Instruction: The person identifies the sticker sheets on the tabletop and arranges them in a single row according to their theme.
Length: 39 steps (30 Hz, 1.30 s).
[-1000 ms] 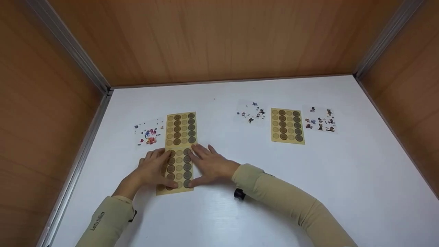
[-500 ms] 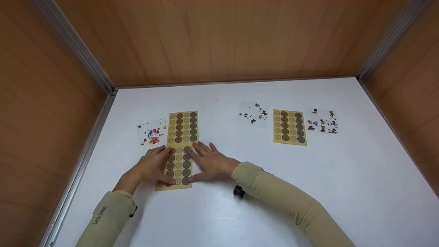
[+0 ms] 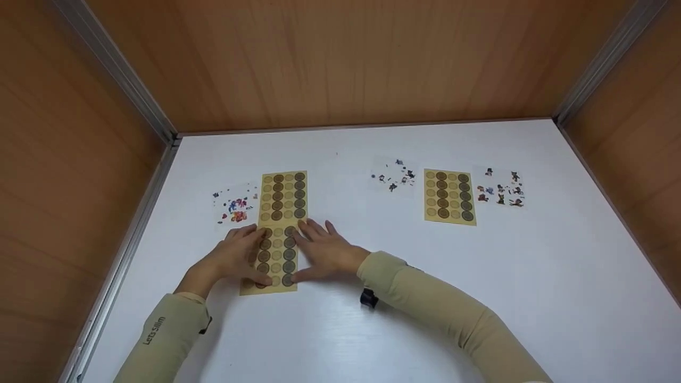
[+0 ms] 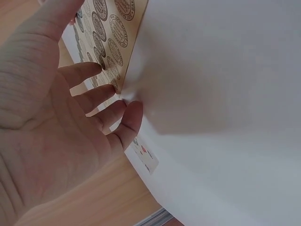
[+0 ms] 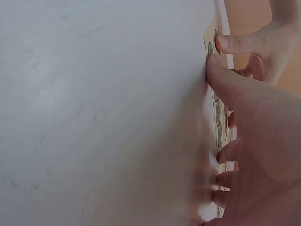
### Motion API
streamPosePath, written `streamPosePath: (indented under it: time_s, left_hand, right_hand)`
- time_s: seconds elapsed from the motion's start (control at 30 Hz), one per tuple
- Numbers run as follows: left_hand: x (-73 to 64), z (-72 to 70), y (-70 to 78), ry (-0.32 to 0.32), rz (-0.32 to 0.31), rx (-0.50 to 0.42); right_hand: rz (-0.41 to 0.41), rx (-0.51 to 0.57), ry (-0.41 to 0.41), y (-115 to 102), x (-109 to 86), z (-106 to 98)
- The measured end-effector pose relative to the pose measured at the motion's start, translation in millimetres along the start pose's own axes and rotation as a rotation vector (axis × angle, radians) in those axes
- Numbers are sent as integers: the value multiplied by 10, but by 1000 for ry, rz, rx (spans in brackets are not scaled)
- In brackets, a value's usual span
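A tan sticker sheet (image 3: pixel 276 255) printed with rows of round seals lies flat on the white table. My left hand (image 3: pixel 229 259) rests along its left side, thumb and fingertips on the sheet. On the opposite edge my right hand (image 3: pixel 327 252) touches it with spread fingers and thumb. Directly beyond lies a second tan sticker sheet (image 3: pixel 283 197), its near edge meeting the first. The left wrist view shows the left fingers (image 4: pixel 89 70) loosely bent at the seal-printed sheet (image 4: pixel 115 37). In the right wrist view the right thumb (image 5: pixel 221 75) presses the sheet's edge.
A clear sheet with colourful small stickers (image 3: pixel 237 207) lies to the left. Farther right are another tan sticker sheet (image 3: pixel 449 197) and two clear sticker sheets, one left of it (image 3: pixel 393 175) and one right (image 3: pixel 500 186). Wooden panels (image 3: pixel 340 64) wall the table at back and sides.
Over the past second the near sheet has slid slightly away from me, up to the far sheet's edge, with both hands on it. Since half a second ago the hands have barely moved.
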State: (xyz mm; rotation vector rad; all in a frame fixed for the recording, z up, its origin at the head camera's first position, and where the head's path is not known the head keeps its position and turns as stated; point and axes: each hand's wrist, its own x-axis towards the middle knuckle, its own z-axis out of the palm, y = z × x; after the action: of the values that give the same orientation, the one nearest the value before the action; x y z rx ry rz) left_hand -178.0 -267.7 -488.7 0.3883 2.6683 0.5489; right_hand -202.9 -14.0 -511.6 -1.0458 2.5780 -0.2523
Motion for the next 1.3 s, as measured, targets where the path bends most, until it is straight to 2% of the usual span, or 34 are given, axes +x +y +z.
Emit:
streamPosePath:
  time_s: [0.23,0.37,0.47,0.6,0.7,0.77,0.9,1.03,1.13,1.2,1.3]
  left_hand:
    - [11,-75,45,-25,-17,-22]
    - [58,-205,54,9,-3,-87]
    - [124,-344,60,58,-7,-119]
    - [263,-508,42,123,-56,-129]
    - [414,-581,1,153,-81,-113]
    - [519,-592,-25,147,-97,-93]
    - [734,-575,-71,92,-122,-40]
    - [937,-527,-99,54,-107,-26]
    - [1062,-483,-103,59,-94,-28]
    - [1125,-464,-102,61,-109,-33]
    - [1206,-445,-95,55,-124,-40]
  right_hand:
    - [-4,20,-3,8,2,1]
    - [-2,29,23,30,1,-3]
    - [0,35,109,70,26,-55]
    - [12,17,246,226,126,-187]
    - [22,25,281,400,226,-285]
    - [22,55,282,516,290,-326]
    - [-5,145,280,728,409,-356]
    - [-3,285,246,874,468,-318]
    - [21,365,220,930,490,-277]
    - [25,365,210,949,514,-258]
    - [11,299,201,975,559,-237]
